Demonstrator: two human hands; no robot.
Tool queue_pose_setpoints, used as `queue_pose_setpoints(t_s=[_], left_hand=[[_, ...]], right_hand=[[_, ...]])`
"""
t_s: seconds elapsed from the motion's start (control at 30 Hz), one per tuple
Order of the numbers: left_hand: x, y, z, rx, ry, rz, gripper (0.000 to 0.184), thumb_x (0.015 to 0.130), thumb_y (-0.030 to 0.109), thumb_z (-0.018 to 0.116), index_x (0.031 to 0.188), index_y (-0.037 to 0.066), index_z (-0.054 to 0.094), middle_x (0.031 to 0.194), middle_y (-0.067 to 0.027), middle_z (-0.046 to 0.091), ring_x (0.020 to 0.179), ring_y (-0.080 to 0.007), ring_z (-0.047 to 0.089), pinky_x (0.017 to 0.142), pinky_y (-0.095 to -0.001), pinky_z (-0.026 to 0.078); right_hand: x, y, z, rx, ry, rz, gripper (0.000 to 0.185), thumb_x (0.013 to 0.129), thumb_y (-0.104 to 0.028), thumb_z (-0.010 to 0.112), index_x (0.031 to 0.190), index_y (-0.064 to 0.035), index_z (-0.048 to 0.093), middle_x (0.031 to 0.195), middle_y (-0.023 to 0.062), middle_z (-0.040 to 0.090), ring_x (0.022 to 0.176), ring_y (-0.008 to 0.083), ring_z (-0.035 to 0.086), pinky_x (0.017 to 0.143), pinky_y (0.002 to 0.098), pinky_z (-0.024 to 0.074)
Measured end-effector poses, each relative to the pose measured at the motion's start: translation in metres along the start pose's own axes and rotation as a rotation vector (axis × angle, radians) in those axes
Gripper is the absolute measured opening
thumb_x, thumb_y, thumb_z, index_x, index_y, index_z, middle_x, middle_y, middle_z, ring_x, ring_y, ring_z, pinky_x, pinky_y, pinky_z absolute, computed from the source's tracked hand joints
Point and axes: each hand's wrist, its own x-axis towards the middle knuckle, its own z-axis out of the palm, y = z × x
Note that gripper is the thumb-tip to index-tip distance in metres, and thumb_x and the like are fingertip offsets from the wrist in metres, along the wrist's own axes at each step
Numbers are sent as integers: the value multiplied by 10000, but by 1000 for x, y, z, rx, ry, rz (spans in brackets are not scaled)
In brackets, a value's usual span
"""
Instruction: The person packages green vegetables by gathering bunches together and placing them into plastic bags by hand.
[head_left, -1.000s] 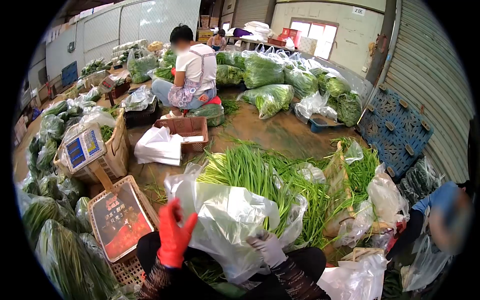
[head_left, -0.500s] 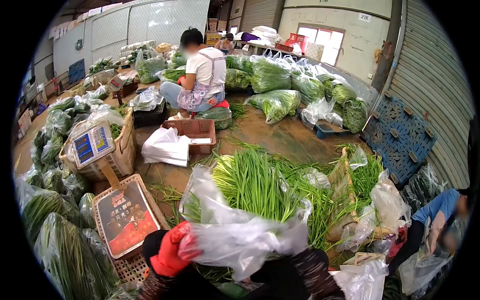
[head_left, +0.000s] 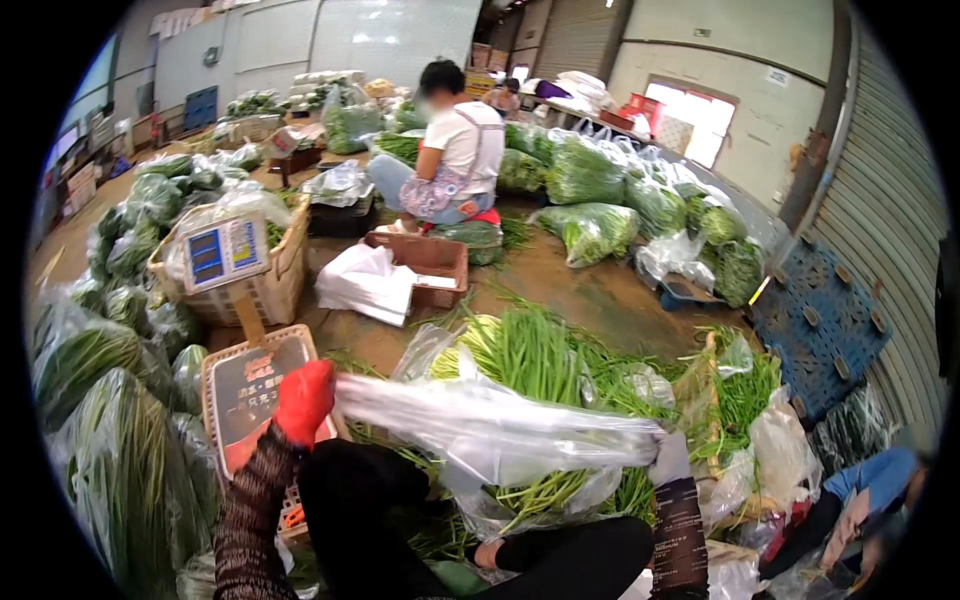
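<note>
A clear plastic bag [head_left: 520,425] is stretched sideways in front of me, its edge pulled taut and blurred. My left hand [head_left: 305,402], in a red glove, is closed on the bag's left end, above the scale's platform. At the other end my right hand [head_left: 670,460], greyish and smeared, grips the plastic; its fingers are hard to make out. Just behind the stretched edge lies a thick bunch of long green chive-like stalks [head_left: 535,350], pale at the left end. More stalks show under the bag, between my legs.
A weighing scale [head_left: 262,385] stands at left beside bagged greens [head_left: 135,480]. Ahead are a brown crate [head_left: 440,262] with white bags [head_left: 362,285] and a seated person [head_left: 460,150]. Loose greens [head_left: 745,400] and a blue pallet [head_left: 825,320] are at right, near another person's sleeve [head_left: 870,475].
My left hand has moved left and up, and my right hand has come into view at the right. The bag's edge, bunched and loose before, is now drawn taut between them.
</note>
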Motion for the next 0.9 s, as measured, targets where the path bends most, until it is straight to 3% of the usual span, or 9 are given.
queue_pose_setpoints(t_s=[0.2,0.27,0.4,0.43,0.5,0.57,0.63,0.77,0.9], left_hand=[[50,55,-77,-497,36,250,727,625,140,763,1271,68,436,1213,-174,507,1119,-332,488,927,-379,410],[45,108,-111,-792,-52,390,792,639,239,778,1315,76,398,1279,-182,458,1191,-301,444,973,-374,379],[33,155,-87,-249,-405,573,795,682,284,730,1360,133,345,1033,-165,584,976,-319,564,880,-415,424],[33,138,-49,-215,-340,547,513,711,225,687,1185,124,520,725,-124,607,677,-323,598,651,-408,485],[46,98,2,-296,105,593,47,712,117,585,712,83,552,590,-117,568,531,-303,575,456,-396,441],[74,88,-9,-57,158,463,67,718,99,536,774,91,573,571,-118,550,529,-291,576,457,-402,438],[111,85,-39,48,298,412,111,741,91,518,827,85,589,595,-120,561,522,-283,570,458,-402,430],[149,79,-114,-131,712,334,475,627,-87,544,1054,112,603,761,-96,627,667,-276,599,597,-363,466],[115,92,-162,-275,929,334,487,657,-42,562,1111,131,593,1028,-100,636,950,-255,571,887,-395,426]], right_hand=[[-11,-13,94,-549,107,-133,277,811,-52,609,1035,92,534,855,109,629,738,128,586,657,225,482],[-10,2,109,-684,-109,-184,311,781,-122,675,971,97,563,820,102,631,738,131,588,679,252,479],[-24,9,162,-642,-434,-112,350,748,-155,718,985,61,577,825,82,635,716,125,577,642,247,467],[-28,-6,169,-641,-433,-112,350,748,-155,718,985,61,577,825,82,635,716,125,577,642,247,467],[-33,-34,179,-1179,-511,-189,276,745,-187,700,923,-2,597,775,69,629,649,136,582,582,259,459],[7,-23,153,-2022,-260,-466,241,845,-323,580,882,-85,581,673,25,567,565,105,543,494,256,480],[44,-44,134,-2228,152,-752,164,844,-291,552,806,-132,568,680,32,561,591,135,590,466,278,485],[53,-131,156,-1793,689,-1095,98,864,-190,505,854,-126,579,738,62,580,670,238,571,592,352,463],[15,-143,194,-1083,693,-1768,210,886,-236,493,1034,-116,583,947,100,581,881,236,533,769,340,425]])
